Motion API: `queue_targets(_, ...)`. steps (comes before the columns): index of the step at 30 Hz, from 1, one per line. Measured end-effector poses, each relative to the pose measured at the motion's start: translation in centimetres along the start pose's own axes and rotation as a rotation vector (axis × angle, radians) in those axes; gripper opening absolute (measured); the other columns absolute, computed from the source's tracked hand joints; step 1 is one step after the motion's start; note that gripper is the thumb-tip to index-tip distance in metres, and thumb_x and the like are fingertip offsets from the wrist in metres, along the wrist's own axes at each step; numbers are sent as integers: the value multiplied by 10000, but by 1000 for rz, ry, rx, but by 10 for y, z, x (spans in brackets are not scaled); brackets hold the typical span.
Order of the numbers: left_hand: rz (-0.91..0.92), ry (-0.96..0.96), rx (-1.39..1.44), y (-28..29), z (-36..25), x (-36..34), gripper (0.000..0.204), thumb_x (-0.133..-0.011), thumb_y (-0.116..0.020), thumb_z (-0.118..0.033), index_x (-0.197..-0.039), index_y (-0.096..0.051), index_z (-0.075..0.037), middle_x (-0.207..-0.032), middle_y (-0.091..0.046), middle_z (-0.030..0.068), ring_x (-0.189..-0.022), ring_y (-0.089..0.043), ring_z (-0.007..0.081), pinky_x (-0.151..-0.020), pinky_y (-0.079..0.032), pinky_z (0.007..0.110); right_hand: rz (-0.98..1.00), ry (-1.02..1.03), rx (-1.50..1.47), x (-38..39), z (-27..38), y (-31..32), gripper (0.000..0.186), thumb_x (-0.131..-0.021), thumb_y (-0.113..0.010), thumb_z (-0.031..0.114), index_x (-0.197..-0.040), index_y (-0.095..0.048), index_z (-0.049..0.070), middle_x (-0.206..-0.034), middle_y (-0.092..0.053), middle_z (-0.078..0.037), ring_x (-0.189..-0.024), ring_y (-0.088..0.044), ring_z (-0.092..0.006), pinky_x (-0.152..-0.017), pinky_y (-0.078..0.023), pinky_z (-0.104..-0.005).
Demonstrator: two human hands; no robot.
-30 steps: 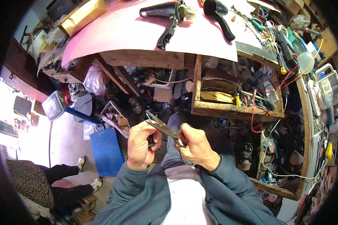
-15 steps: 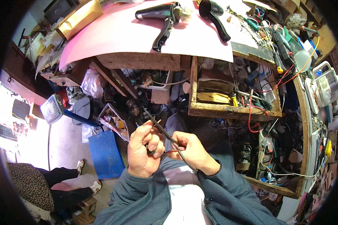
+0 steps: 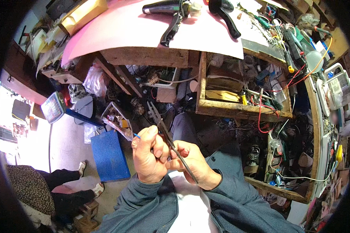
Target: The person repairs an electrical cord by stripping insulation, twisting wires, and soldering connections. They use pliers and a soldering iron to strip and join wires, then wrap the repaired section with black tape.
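My right hand is closed round a long, thin, dark metal tool with two narrow prongs at its far end, like tweezers; its exact kind is unclear. The prongs point up and left, past my left hand, and the other end runs back over the right palm. My left hand is curled, thumb pressed on the fingers, gripping a thin wire whose blue end sticks out on the left side. The rest of the wire is hidden in the fingers. Both hands meet in front of my chest.
On the pink-covered table lie a black hair dryer and a black handle piece. An open wooden drawer holds wires and tools. A blue board lies at left, near another person's legs.
The tool has swung slightly more upright, and its two prongs now show apart. My hands have drawn closer together. The blue wire end has shifted down and left. The view has tilted slightly.
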State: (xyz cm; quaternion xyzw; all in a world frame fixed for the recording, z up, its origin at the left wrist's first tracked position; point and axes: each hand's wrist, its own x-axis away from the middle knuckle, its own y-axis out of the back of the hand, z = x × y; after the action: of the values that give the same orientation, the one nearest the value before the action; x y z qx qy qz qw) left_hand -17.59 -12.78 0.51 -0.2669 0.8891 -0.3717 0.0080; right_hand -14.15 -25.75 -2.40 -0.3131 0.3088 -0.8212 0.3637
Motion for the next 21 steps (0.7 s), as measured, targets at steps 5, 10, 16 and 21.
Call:
queue_targets(5,326,-73,333,-18,-3,25,256,-998,-457,-143,-748,-468,-92,-473,-313,-22,-351,-274,128,-365,-223,302,-203,109,-485,-48,25,22,198,-805,-537,30,-640,-465,112,-557,-419,16,-421,-304,-98,-394,-233,-276)
queue_targets(10,378,-20,279,-11,-13,11,250,-1012,-425,-160,-768,-455,-113,-462,-300,-23,-349,-278,123,-372,-247,286,-52,3,1,-31,20,-4,159,-896,-668,135,-845,-519,109,-636,-437,72,-459,-359,-26,-411,-253,-208)
queue_targets(16,218,9,97,3,-23,-2,320,-1000,-477,-179,-703,-361,-147,-521,-344,-15,-356,-290,114,-374,-261,275,-241,274,1053,-34,26,43,208,-807,-719,141,-762,-549,31,-595,-541,-48,-543,-528,-125,-524,-416,-294)
queue_targets(21,195,40,121,5,-22,-8,288,-957,-503,-200,-717,-361,-127,-591,-365,14,-435,-328,117,-366,-258,267,-224,299,1684,-5,75,37,275,-748,-751,285,-754,-646,30,-637,-617,-171,-573,-625,-349,-547,-487,-402)
